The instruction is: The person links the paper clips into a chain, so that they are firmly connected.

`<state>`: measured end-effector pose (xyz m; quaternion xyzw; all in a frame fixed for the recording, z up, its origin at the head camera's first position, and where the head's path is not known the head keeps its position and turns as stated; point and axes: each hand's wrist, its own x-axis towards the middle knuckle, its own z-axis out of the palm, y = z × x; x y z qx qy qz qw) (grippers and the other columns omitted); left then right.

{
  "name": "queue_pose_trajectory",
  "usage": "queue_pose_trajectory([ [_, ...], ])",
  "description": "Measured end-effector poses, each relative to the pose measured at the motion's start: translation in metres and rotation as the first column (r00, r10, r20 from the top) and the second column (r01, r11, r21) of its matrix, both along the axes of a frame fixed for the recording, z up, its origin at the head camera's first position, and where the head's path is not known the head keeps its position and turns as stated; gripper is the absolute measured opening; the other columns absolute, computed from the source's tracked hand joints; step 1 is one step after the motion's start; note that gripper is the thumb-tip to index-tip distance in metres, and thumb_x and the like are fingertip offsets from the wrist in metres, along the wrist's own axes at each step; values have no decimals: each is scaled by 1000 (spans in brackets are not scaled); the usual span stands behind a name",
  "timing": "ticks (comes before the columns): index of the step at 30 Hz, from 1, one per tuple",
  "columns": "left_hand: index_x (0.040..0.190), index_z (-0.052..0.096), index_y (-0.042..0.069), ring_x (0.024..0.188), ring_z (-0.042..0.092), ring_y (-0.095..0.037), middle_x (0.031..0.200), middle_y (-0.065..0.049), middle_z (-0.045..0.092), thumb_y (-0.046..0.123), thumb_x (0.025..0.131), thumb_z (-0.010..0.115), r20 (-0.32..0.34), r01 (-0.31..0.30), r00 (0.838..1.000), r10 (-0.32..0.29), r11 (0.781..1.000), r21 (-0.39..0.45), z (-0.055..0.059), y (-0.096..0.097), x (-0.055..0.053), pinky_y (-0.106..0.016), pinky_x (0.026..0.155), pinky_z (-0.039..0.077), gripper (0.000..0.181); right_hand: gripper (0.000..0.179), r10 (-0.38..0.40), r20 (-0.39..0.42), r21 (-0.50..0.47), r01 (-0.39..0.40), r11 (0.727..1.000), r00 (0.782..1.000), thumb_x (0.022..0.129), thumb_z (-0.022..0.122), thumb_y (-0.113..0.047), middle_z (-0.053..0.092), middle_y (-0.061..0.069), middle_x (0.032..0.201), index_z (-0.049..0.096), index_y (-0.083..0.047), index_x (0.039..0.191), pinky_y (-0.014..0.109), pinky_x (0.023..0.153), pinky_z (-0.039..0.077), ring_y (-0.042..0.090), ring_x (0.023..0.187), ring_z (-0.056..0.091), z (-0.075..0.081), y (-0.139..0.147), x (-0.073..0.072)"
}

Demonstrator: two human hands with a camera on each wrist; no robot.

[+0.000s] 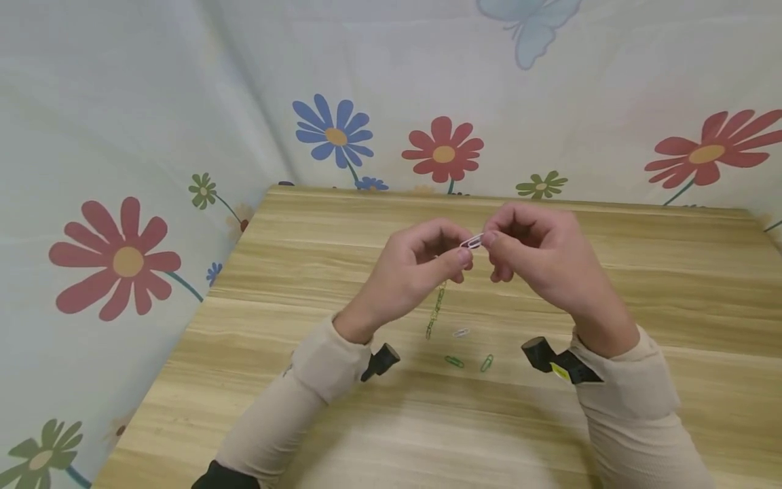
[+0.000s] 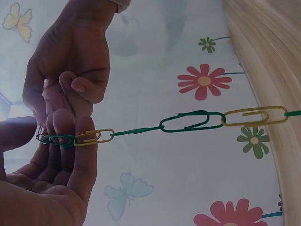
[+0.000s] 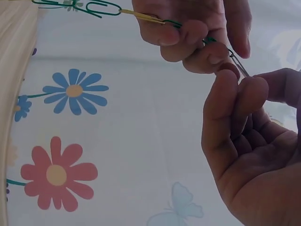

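Observation:
My left hand pinches the upper end of a paper clip chain between thumb and fingers. Green and yellow clips alternate along part of it, and it hangs down across the fingers; a green clip and a yellow clip show large in the left wrist view. Opposite, my right hand pinches a white paper clip by its far end. That clip bridges the small gap between both hands' fingertips. Fingers hide part of the join, so whether the white clip is linked to the chain I cannot tell.
On the wooden table below the hands lie a loose white paper clip and two green ones, the left green clip and the right green clip. A flower-printed curtain hangs behind the table.

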<state>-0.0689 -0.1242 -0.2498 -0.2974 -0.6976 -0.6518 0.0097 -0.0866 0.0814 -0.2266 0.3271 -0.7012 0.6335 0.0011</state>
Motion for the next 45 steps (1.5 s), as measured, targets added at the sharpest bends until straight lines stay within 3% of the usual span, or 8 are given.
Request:
queue_pose_trajectory([
  [10, 105, 63, -8, 87, 65, -26, 94, -13, 65, 5, 98, 59, 91, 23, 996, -22, 1000, -5, -1, -3, 0, -43, 86, 55, 15, 6, -10, -54, 59, 13, 998, 998, 96, 62, 2, 55, 12, 74, 65, 5, 92, 29, 55, 53, 24, 55, 58, -3, -2, 1],
  [15, 105, 63, -6, 88, 66, -28, 94, -13, 65, 8, 99, 59, 129, -13, 992, 8, 999, 36, 0, -4, -1, -44, 89, 55, 16, 9, -31, -66, 103, 38, 994, 997, 98, 60, -2, 56, 12, 75, 66, 2, 93, 30, 56, 53, 25, 56, 59, -6, 0, -3],
  [18, 104, 62, -6, 88, 66, -30, 92, -15, 64, 10, 99, 58, 117, -47, 992, 37, 996, 79, 3, -7, -1, -47, 89, 55, 17, 11, -44, -55, 200, 54, 978, 998, 100, 60, -7, 56, 11, 76, 67, -1, 94, 31, 58, 54, 24, 59, 59, -8, 3, -8],
  [21, 101, 61, -4, 85, 66, -31, 89, -14, 63, 11, 99, 57, 93, -81, 993, 70, 989, 124, 5, -11, -3, -49, 88, 55, 15, 12, -35, -54, 365, 52, 930, 998, 102, 61, -14, 57, 8, 76, 68, -6, 96, 31, 59, 53, 22, 62, 58, -13, 5, -13],
  [25, 95, 63, 2, 81, 65, -29, 84, -12, 63, 12, 99, 56, 71, -127, 991, 116, 977, 173, 7, -16, -5, -49, 85, 56, 13, 10, 40, -66, 570, 5, 821, 997, 102, 61, -16, 59, 0, 76, 69, -9, 100, 33, 60, 49, 18, 64, 56, -24, 6, -19],
  [35, 88, 66, 10, 78, 63, -24, 81, -7, 65, 9, 98, 56, 49, -129, 992, 120, 957, 260, 6, -22, -16, -43, 81, 57, 14, 11, 180, 81, 797, -172, 578, 980, 97, 63, -9, 64, 0, 88, 68, -8, 107, 35, 67, 50, 13, 72, 57, -72, 15, -14],
  [39, 89, 69, 12, 81, 63, -23, 85, -7, 66, 6, 97, 58, 61, -101, 994, 88, 958, 267, 5, -24, -17, -43, 81, 57, 15, 13, 202, 130, 811, -221, 542, 971, 95, 63, -6, 59, -3, 79, 66, -8, 108, 32, 63, 47, 11, 67, 53, -94, 20, -7],
  [45, 90, 72, 13, 84, 64, -24, 89, -8, 68, 3, 97, 60, 98, -93, 993, 68, 955, 282, 5, -24, -18, -43, 83, 57, 17, 17, 236, 88, 821, -204, 533, 968, 87, 68, -1, 47, -7, 71, 65, -12, 98, 29, 62, 42, 8, 65, 44, -119, 25, 9],
])
